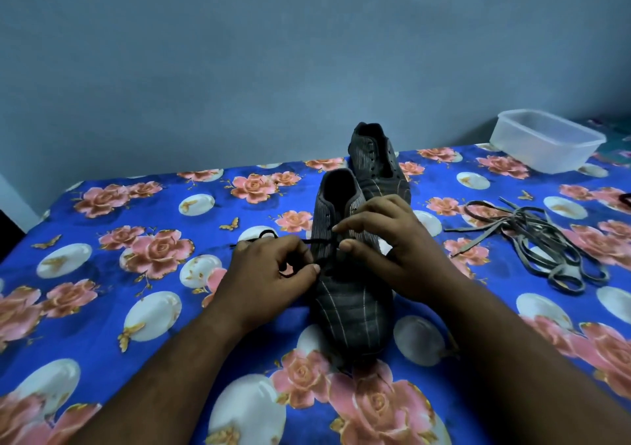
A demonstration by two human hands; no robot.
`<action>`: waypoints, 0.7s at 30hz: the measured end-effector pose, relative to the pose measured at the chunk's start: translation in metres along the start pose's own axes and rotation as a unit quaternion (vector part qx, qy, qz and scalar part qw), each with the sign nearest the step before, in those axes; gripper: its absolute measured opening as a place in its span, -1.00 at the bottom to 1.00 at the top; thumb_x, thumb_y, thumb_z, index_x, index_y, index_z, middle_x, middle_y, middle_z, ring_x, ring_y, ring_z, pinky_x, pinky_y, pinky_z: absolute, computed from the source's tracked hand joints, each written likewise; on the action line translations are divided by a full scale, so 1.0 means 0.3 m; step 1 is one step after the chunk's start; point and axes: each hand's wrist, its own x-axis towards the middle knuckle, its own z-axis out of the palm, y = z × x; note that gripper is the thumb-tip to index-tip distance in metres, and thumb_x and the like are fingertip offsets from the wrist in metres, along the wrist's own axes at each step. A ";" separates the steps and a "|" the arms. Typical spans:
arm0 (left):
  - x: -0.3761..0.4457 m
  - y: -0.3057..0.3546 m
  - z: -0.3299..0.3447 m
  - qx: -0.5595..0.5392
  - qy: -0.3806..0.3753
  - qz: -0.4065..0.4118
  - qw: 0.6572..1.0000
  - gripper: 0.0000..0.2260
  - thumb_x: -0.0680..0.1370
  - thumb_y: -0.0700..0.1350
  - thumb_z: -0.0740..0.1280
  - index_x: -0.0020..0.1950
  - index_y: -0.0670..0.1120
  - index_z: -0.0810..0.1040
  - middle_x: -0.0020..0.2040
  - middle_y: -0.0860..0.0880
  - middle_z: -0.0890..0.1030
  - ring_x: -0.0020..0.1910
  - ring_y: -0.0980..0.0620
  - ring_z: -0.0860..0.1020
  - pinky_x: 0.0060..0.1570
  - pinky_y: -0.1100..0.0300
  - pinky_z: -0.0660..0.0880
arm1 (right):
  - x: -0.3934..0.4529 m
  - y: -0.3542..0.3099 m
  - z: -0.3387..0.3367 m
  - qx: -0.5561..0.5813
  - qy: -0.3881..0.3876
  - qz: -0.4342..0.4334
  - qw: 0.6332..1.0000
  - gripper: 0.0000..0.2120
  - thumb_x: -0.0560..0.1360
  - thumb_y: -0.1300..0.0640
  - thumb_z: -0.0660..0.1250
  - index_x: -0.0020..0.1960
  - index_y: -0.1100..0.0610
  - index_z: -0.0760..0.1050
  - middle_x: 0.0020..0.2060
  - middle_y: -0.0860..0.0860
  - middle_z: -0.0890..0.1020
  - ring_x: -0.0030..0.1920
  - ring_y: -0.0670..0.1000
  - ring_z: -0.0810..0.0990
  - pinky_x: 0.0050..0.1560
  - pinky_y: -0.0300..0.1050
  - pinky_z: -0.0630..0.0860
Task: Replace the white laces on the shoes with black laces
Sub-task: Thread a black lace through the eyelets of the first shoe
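Observation:
A dark grey striped shoe point(351, 311) lies toe toward me on the flowered blue cloth. A thin black lace point(319, 241) runs across its eyelets and trails off to the left. My left hand point(269, 270) pinches this lace at the shoe's left side. My right hand point(386, 239) pinches the lace with finger and thumb over the shoe's right eyelets. The second grey shoe point(375, 161) stands behind the first, with bare eyelets. The removed pale laces point(532, 239) lie in a loose heap at the right.
A translucent plastic box point(546, 144) sits at the back right corner of the blue flowered cloth point(136, 273). A grey wall rises just behind the surface. A dark item point(625, 198) shows at the right edge.

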 end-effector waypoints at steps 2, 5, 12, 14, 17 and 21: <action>0.003 0.006 -0.006 -0.067 0.001 -0.022 0.998 -0.90 0.49 -0.01 0.44 -0.20 0.02 0.59 -0.32 0.19 0.59 -0.33 0.16 0.51 -0.14 0.11 0.45 | 0.001 -0.015 0.004 0.000 -0.033 -0.016 0.999 -0.73 0.56 -0.16 0.35 0.14 -0.03 0.65 -0.04 -0.12 0.55 0.04 0.00 0.47 0.13 0.01 0.45; 0.001 0.017 -0.009 -0.264 0.004 -0.063 0.962 -0.88 0.56 -0.31 0.40 -0.10 -0.11 0.62 -0.33 0.09 0.60 -0.35 0.16 0.52 -0.27 0.32 0.46 | 0.004 -0.039 0.014 -0.027 -0.074 -0.014 0.997 -0.65 0.52 -0.28 0.33 0.15 -0.10 0.65 -0.08 -0.15 0.53 0.01 -0.02 0.44 0.08 0.03 0.44; -0.003 0.049 -0.008 -0.371 0.011 0.021 0.928 -0.87 0.59 -0.12 0.38 0.13 -0.07 0.58 -0.27 -0.10 0.66 -0.36 0.09 0.60 -0.26 0.32 0.52 | 0.023 -0.099 0.037 -0.167 -0.045 -0.021 0.985 -0.59 0.49 -0.34 0.19 -0.08 -0.13 0.70 -0.25 -0.17 0.58 -0.06 0.00 0.49 -0.02 -0.05 0.32; -0.007 0.053 -0.002 -0.387 0.026 0.031 0.921 -0.87 0.62 -0.10 0.32 0.11 -0.09 0.61 -0.25 -0.10 0.66 -0.26 -0.02 0.65 -0.18 0.24 0.55 | 0.024 -0.111 0.044 -0.169 -0.022 -0.028 0.985 -0.66 0.49 -0.23 0.21 -0.12 -0.10 0.71 -0.28 -0.17 0.60 -0.09 0.03 0.52 -0.03 -0.01 0.37; 0.002 0.051 0.007 -0.348 0.122 0.006 0.929 -0.81 0.66 -0.07 0.23 0.04 -0.03 0.64 -0.19 -0.07 0.67 -0.20 0.01 0.66 -0.14 0.24 0.53 | 0.020 -0.105 0.030 -0.117 0.002 -0.017 0.993 -0.75 0.51 -0.10 0.28 -0.10 -0.06 0.71 -0.25 -0.17 0.64 -0.08 0.05 0.53 -0.02 0.07 0.45; 0.022 0.033 0.026 -0.183 0.098 0.025 0.978 -0.77 0.64 -0.02 0.22 0.22 0.12 0.60 0.19 0.10 0.57 0.29 0.09 0.49 0.31 0.19 0.37 | 0.018 -0.074 -0.011 0.045 0.063 0.020 0.997 -0.95 0.49 0.10 0.49 -0.11 -0.05 0.68 -0.25 -0.24 0.62 -0.10 -0.02 0.50 -0.02 -0.04 0.47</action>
